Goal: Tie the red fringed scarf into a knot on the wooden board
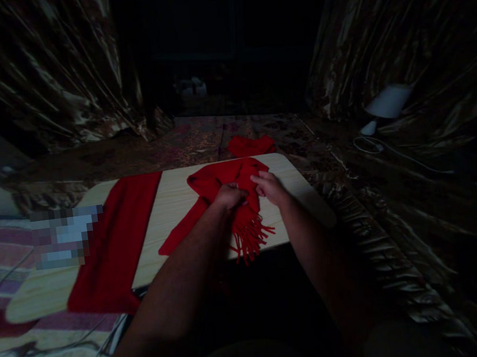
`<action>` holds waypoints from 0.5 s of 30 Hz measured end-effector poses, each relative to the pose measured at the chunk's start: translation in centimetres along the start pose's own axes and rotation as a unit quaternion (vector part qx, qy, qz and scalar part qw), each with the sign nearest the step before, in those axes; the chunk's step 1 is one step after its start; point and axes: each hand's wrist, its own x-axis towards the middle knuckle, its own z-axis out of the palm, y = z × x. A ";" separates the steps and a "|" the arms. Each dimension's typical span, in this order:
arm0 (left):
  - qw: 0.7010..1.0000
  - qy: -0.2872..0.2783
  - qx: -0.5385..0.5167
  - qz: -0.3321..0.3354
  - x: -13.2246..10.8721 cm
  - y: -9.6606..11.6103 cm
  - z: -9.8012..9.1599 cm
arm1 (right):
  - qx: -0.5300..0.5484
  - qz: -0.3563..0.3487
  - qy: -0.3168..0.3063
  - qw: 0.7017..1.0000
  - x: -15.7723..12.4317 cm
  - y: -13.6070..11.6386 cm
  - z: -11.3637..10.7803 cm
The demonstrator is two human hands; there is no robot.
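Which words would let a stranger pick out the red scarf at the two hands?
Find the pale tabletop. On its right part, at the left hand and right hand, lies a bunched red scarf. Unlike the flat red cloth on the left and the red bundle past the far edge, it shows a loose fringe toward the person.

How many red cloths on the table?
2: a flat red cloth draped across the table at picture left, and a fringed red cloth beneath the left hand and right hand. Its folds could hide another.
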 end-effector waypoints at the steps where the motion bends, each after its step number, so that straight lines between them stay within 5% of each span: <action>1: 1.000 0.001 -0.006 0.002 0.0 0.0 -0.1 | 0.000 0.006 -0.002 1.000 0.0 -0.1 0.0; 8: 0.999 0.039 -0.005 0.024 -0.3 0.1 -0.5 | -0.074 0.016 0.023 0.997 -0.2 -0.4 0.5; 10: 0.990 0.086 0.085 0.068 -0.6 0.6 -0.9 | -0.091 0.022 0.029 0.995 -0.3 -0.7 0.6; 13: 0.903 0.172 0.346 0.187 -1.0 1.8 -1.9 | -0.098 0.035 0.025 0.994 -0.3 -0.8 0.6; 15: 0.833 0.171 0.476 0.224 -0.8 2.6 -2.6 | -0.071 0.040 0.023 0.996 -0.1 -0.6 0.5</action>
